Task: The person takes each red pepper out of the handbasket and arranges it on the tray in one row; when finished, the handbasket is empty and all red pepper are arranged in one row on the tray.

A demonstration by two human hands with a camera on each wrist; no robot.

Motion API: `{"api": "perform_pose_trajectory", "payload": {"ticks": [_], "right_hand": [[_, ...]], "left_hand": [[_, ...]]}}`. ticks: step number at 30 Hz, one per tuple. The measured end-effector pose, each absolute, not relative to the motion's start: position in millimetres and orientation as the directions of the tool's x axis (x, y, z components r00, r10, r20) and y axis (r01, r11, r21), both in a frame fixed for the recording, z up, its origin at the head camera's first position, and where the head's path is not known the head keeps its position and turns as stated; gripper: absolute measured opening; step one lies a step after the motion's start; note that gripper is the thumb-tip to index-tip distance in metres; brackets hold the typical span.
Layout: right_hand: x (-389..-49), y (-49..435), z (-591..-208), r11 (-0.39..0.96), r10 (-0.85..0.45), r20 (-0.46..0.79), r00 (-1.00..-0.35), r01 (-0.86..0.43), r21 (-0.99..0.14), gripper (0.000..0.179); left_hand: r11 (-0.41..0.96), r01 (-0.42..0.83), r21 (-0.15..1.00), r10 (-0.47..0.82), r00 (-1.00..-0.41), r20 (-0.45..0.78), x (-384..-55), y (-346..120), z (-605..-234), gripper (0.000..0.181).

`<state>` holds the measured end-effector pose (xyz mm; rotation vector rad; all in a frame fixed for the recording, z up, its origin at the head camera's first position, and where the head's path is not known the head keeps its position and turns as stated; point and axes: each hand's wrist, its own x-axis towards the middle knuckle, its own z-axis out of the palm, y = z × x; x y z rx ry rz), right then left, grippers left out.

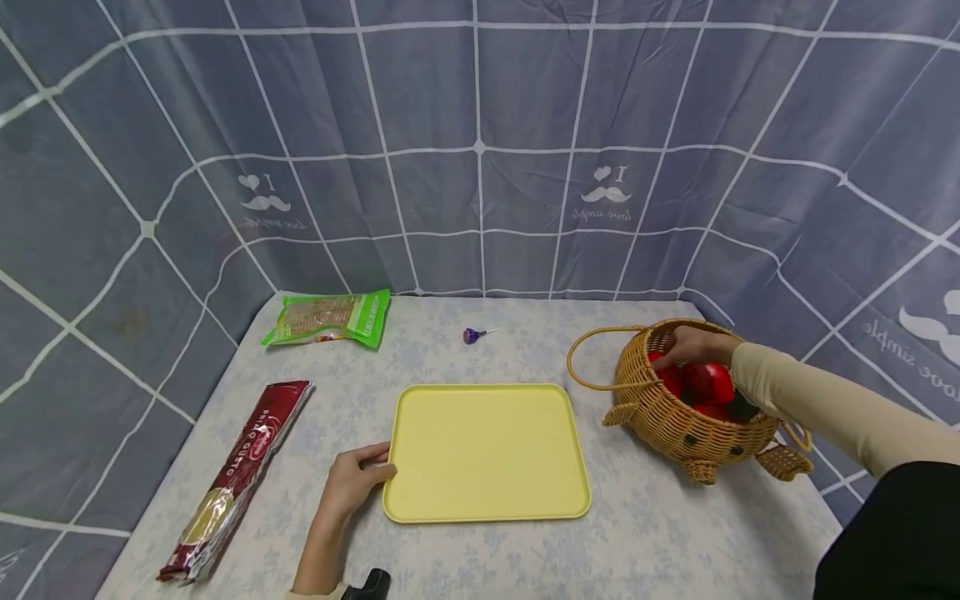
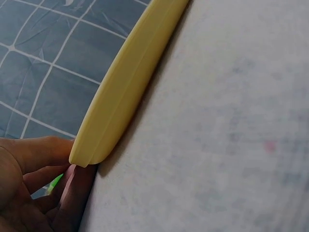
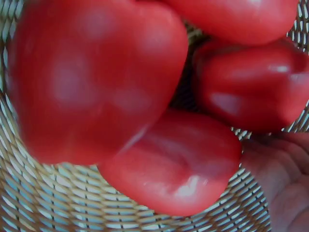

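On the left rim of a yellow tray (image 1: 487, 454) my left hand (image 1: 352, 481) pinches the edge, its thumb on the near side. In the left wrist view the fingers (image 2: 43, 152) meet the corner of the tray (image 2: 120, 87), which lies against the tabletop. My right hand (image 1: 693, 346) reaches into a wicker basket (image 1: 660, 429) at the right. Red bell peppers (image 1: 708, 382) fill it. In the right wrist view the hand (image 3: 285, 181) lies against a glossy pepper (image 3: 251, 87); its fingertips are hidden, so a hold cannot be made out.
A green-and-clear food packet (image 1: 330, 318) lies at the back left. Before it is a long dark-red packet (image 1: 236, 483). A small wrapped lollipop (image 1: 474, 335) sits behind the tray. The basket's handle (image 1: 592, 333) sticks out leftward. Grid-patterned curtains (image 1: 480, 200) enclose the table.
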<state>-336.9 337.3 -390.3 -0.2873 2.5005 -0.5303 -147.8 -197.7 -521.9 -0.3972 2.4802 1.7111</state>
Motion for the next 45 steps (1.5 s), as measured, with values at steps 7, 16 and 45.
{"api": "perform_pose_trajectory", "payload": {"ticks": [7, 16, 45], "right_hand": [[-345, 342, -403, 0.863, -0.389, -0.413, -0.823, -0.169, -0.476, 0.034], [-339, 332, -399, 0.913, -0.316, -0.419, -0.852, -0.152, -0.379, 0.023], [-290, 346, -335, 0.905, -0.173, -0.257, -0.951, -0.051, -0.423, 0.084]], "left_hand": [[0.335, -0.266, 0.904, -0.16, -0.961, -0.224, -147, -199, -521, 0.043], [0.329, -0.271, 0.905, -0.156, -0.96, -0.231, -147, -198, -521, 0.042], [0.323, -0.282, 0.903, -0.126, -0.959, -0.255, -149, -197, -518, 0.045]]}}
